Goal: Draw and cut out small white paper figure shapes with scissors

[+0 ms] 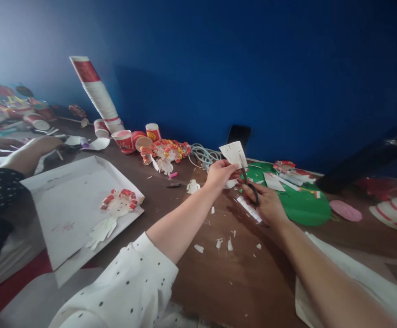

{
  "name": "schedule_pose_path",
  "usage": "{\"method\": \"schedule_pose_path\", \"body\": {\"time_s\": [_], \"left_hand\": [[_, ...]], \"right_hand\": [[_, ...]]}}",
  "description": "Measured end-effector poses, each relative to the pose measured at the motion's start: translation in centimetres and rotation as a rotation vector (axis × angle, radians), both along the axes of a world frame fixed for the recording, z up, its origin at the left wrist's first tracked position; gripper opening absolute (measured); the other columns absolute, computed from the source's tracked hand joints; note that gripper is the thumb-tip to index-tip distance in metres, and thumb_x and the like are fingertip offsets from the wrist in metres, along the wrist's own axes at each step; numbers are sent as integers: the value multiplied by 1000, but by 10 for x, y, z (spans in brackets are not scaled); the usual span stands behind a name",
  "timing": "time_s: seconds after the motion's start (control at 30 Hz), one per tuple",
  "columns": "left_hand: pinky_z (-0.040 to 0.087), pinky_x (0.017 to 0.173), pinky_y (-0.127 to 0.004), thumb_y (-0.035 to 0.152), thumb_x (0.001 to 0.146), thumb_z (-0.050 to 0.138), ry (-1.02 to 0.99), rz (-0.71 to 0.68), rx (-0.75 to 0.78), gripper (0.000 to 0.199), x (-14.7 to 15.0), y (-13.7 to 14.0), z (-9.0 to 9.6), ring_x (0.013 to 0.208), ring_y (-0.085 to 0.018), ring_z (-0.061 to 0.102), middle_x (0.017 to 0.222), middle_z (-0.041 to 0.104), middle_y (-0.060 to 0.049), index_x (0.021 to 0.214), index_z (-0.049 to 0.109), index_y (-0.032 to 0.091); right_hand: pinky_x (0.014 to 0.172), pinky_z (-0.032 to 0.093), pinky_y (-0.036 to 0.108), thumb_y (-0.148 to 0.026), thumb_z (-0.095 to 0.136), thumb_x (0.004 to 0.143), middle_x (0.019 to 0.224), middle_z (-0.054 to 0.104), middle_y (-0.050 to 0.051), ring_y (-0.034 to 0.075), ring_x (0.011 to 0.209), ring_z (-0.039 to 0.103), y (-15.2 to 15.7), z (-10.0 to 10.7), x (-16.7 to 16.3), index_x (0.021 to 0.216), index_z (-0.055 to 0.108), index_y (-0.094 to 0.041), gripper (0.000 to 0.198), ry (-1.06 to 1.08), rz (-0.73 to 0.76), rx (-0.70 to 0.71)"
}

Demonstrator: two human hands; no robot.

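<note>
The left hand (220, 174) pinches the white paper (231, 152) with its fingers, up above the worktop (212, 278). The right hand (269, 201) has its fingers around the scissors (245, 176), with the blades at the paper. The blades look near the left fingers, so a slip could nip them. The paper could bend and spoil a cut. I count one paper held, one pair of scissors, one green sheet (301, 205) and one pink oval (346, 210). The scraps (230, 245) are too small to count.
</note>
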State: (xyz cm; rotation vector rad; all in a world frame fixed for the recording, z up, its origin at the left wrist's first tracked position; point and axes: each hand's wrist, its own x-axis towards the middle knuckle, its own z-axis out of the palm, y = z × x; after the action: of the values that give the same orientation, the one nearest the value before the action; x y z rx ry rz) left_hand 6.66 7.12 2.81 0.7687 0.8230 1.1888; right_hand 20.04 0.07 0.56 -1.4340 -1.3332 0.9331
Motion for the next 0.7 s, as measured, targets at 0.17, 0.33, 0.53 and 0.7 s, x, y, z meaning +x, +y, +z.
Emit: {"method": "schedule_pose_path", "body": {"time_s": [0.17,0.33,0.53,0.7], "left_hand": [[56,72,-29,10,78,68,6,7,20,16,-1,0,0,59,-12,66,62,66,-4,67,58,13],[56,68,-28,11,77,70,29,-8,0,18,0,-3,2,58,-13,66,63,67,-4,66,56,14],[55,65,-27,9,77,68,63,-4,-18,20,1,-8,6,57,-13,65,61,66,-3,63,54,14],[55,65,-26,9,77,68,56,-12,-6,18,1,-7,4,57,-12,65,61,66,-3,65,56,14]], "right_hand": [[51,35,26,-57,71,73,56,54,-3,10,51,44,0,1,-1,113,73,-15,58,8,-4,-15],[51,37,25,-55,73,72,60,58,-1,11,55,48,2,-5,0,111,73,-17,54,117,14,-31],[48,35,23,-55,73,72,58,56,-1,10,53,45,5,-11,3,111,73,-17,55,116,1,-19],[47,34,24,-56,73,72,58,55,-1,10,52,44,3,-7,1,108,73,-15,55,119,2,-23]]}}
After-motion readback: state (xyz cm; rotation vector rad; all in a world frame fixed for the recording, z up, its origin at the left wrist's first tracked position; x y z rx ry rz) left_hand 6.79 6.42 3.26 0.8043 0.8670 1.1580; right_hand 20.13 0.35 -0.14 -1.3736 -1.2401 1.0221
